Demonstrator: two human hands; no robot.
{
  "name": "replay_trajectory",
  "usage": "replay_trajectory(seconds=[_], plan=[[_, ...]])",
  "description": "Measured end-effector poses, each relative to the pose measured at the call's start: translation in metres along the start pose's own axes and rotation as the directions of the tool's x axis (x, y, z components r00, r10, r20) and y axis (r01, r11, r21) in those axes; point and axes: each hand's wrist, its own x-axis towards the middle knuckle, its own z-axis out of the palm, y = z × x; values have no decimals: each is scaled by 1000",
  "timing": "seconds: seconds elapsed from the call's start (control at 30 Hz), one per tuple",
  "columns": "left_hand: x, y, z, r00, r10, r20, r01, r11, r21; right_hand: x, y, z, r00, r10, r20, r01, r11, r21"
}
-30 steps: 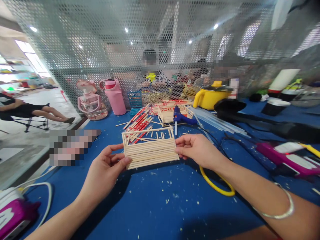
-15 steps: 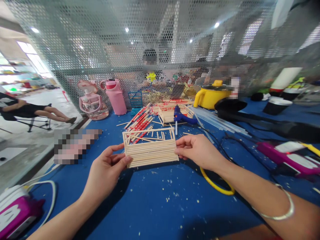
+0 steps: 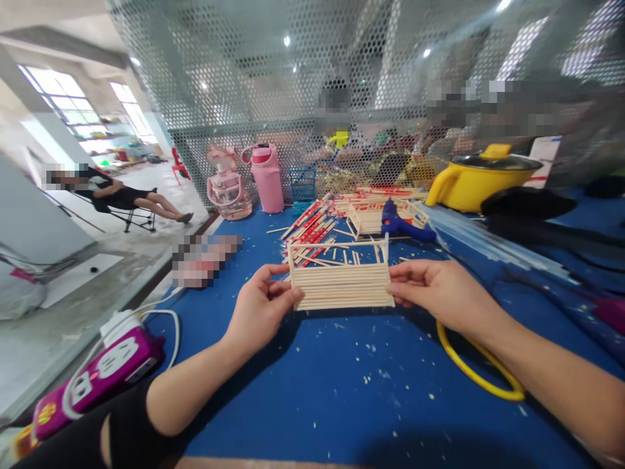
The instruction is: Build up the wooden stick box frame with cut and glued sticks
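Wooden stick frame (image 3: pixel 342 286) held upright over the blue surface (image 3: pixel 312 391), pinched at opposite ends between thumb and fingers of left hand (image 3: pixel 261 303) and right hand (image 3: pixel 432 290). Judged light, stiff, fragile at joints; best gripped by lower corners. Noted beyond: loose sticks (image 3: pixel 319 225), glue gun (image 3: pixel 413 229), yellow pot (image 3: pixel 481 187), mesh screen (image 3: pixel 244 65). Off left, person (image 3: pixel 117 194) reclining.

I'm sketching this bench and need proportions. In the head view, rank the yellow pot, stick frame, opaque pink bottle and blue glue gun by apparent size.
Largest: yellow pot and stick frame, too alike to rank
Next: opaque pink bottle
Smallest: blue glue gun
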Motion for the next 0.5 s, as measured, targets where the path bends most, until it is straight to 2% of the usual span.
replay_trajectory(seconds=[0.23, 0.5], plan=[[2, -4, -1, 999, 45, -9, -45, 998, 42, -2, -5, 1, 1000, 10, -6, -10, 1000, 4], [1, -4, -1, 999, 38, -9, -38, 999, 36, 0, -7, 1, 1000, 1, -22, 0, 1000, 11]])
